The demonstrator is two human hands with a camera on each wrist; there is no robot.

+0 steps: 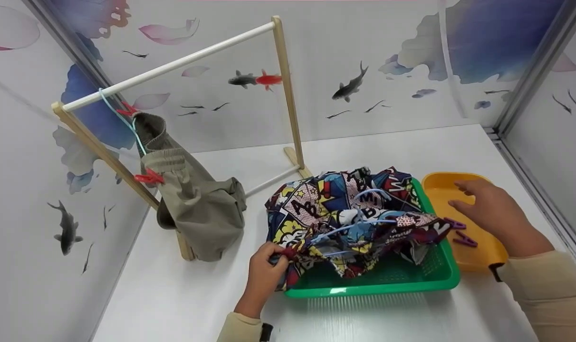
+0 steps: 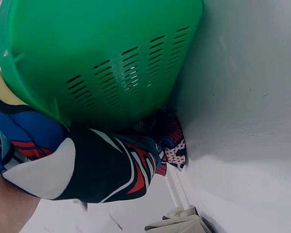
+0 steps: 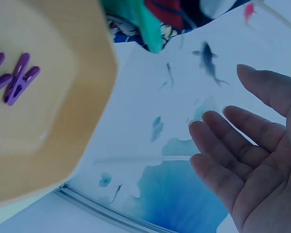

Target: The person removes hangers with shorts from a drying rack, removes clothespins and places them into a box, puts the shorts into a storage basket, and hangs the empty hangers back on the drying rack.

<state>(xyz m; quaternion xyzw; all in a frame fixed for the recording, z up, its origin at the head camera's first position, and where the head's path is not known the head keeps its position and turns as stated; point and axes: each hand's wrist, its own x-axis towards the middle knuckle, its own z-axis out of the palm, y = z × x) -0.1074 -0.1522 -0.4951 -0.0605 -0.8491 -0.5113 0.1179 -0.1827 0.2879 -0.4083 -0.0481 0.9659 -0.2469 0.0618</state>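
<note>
A colourful comic-print garment [image 1: 312,199] lies heaped over the green basket [image 1: 373,287], a light blue hanger [image 1: 354,222] resting among its folds. At the basket's near left corner, my left hand [image 1: 265,266] pinches the garment's edge between thumb and fingers. In the left wrist view the printed cloth [image 2: 106,167] drapes down outside the basket wall [image 2: 111,58]. My right hand [image 1: 490,209] hovers over the yellow tray [image 1: 440,187], its fingers spread and holding nothing. Purple clothespins [image 3: 22,80] lie in that tray.
On the left stands a wooden rack with a white top rail [image 1: 188,57]. Olive trousers [image 1: 200,204] hang there from a pale blue hanger [image 1: 121,114], with red clothespins [image 1: 149,176] at the waist. Patterned wall panels [image 1: 316,118] enclose the white table [image 1: 140,294].
</note>
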